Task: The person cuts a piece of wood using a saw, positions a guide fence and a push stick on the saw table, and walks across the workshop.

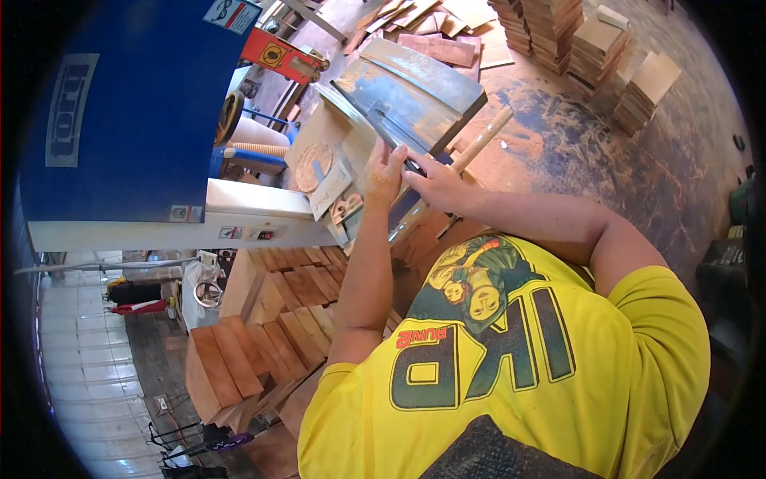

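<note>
Wooden blocks stand stacked at left. The left hand pinches the near end of a dark bar, which already lies along the left edge of the tabletop. The right hand is closed on the same end. Whether the bar is fastened, and so what is left, cannot be told. Farther right, boards stand piled on the floor.
</note>
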Action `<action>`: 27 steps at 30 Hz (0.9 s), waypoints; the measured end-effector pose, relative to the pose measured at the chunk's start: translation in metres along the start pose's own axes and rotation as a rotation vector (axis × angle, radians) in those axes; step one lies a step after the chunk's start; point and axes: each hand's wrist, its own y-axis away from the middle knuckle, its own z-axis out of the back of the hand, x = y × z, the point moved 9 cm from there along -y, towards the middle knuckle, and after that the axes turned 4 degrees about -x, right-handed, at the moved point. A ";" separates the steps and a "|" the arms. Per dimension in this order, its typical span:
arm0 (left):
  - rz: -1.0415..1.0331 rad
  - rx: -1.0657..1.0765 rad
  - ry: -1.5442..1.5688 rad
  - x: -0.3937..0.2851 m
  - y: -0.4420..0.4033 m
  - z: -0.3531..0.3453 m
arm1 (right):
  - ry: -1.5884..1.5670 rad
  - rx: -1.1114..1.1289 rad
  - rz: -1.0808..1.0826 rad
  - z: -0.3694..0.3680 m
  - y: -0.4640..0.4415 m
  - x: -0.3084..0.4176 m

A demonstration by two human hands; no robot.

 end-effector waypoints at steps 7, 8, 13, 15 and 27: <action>-0.047 -0.047 0.217 0.012 0.002 -0.004 | 0.012 0.007 0.036 0.005 0.006 0.021; -0.047 -0.047 0.219 0.012 0.001 -0.003 | 0.013 0.007 0.037 0.006 0.007 0.022; -0.028 -0.009 0.181 0.014 0.002 -0.003 | 0.033 0.011 0.020 0.007 0.007 0.024; -0.048 -0.040 0.206 0.013 0.007 -0.002 | 0.045 0.032 0.037 0.005 0.007 0.023; -0.050 0.015 0.223 0.012 0.000 -0.004 | 0.009 -0.009 0.017 0.003 0.008 0.015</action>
